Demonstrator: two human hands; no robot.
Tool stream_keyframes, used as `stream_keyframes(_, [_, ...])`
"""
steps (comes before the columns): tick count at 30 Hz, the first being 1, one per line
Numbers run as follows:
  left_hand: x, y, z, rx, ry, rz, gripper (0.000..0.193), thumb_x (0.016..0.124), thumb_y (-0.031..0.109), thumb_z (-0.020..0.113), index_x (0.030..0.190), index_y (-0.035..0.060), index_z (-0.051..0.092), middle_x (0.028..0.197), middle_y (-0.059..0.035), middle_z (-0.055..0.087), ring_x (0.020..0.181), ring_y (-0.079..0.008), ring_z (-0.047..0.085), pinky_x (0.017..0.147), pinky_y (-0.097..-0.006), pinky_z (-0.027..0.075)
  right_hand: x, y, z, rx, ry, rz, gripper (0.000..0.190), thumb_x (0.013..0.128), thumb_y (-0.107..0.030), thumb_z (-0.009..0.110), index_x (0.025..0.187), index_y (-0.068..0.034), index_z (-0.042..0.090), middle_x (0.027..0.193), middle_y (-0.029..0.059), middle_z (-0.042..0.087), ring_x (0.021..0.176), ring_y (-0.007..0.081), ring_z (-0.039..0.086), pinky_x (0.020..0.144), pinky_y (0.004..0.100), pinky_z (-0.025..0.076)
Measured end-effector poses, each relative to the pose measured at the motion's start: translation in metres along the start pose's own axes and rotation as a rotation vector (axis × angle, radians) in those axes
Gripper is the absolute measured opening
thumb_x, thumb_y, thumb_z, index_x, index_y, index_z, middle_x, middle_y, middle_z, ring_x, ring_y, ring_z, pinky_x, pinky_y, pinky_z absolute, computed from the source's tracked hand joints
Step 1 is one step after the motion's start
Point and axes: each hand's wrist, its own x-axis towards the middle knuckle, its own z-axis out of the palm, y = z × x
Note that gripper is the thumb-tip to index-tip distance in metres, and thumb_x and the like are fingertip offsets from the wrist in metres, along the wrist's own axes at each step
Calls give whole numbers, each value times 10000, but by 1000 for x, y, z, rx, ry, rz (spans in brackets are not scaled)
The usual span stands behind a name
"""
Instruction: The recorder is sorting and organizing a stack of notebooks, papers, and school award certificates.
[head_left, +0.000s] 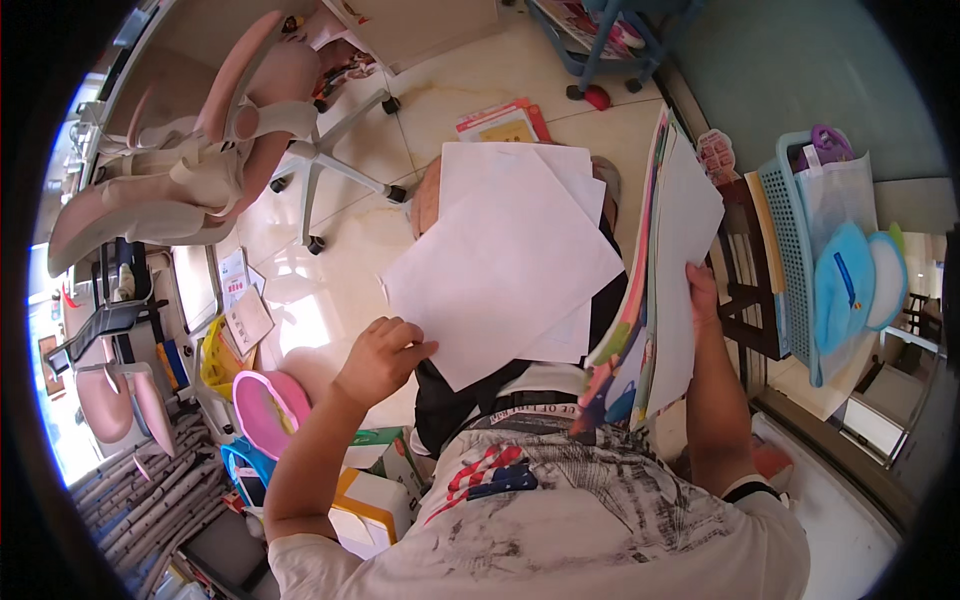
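Observation:
Loose white paper sheets (502, 255) lie overlapped on my lap, the top one turned at an angle. My left hand (386, 356) is at the left corner of that top sheet, fingers curled, thumb and forefinger close together; whether they pinch the paper edge cannot be told. On the other side, my right hand (703, 289) grips a stack of papers and colourful booklets (660, 262), held upright on edge beside my lap. Its fingers wrap the outer side, and the thumb is hidden behind the stack.
Red and orange booklets (506, 124) lie on the tiled floor beyond my knees. A pink swivel chair (255, 150) stands at upper left, a wheeled cart (600, 45) at the top. A pink basin (270, 409) and boxes sit at lower left; a teal basket (799, 255) is at right.

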Motion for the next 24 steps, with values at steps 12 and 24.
stream_keyframes(12, [28, -39, -17, -1783, 578, -575, 601, 833, 474, 525, 1231, 33, 431, 1195, -104, 522, 1088, -236, 525, 887, -415, 450, -1, -3, -3, 38, -34, -10, 600, 751, -129, 654, 1276, -19, 385, 1143, 145, 559, 1003, 295, 580, 867, 402, 490])
stream_keyframes(24, [17, -30, 8, -1989, 972, -652, 612, 891, 538, 362, 1328, 109, 355, 1341, -79, 420, 1222, -263, 405, 1013, -442, 325, -7, 5, -12, -126, 108, -49, 569, 744, -126, 636, 1253, -1, 414, 1144, 122, 554, 1017, 254, 562, 881, 357, 464])
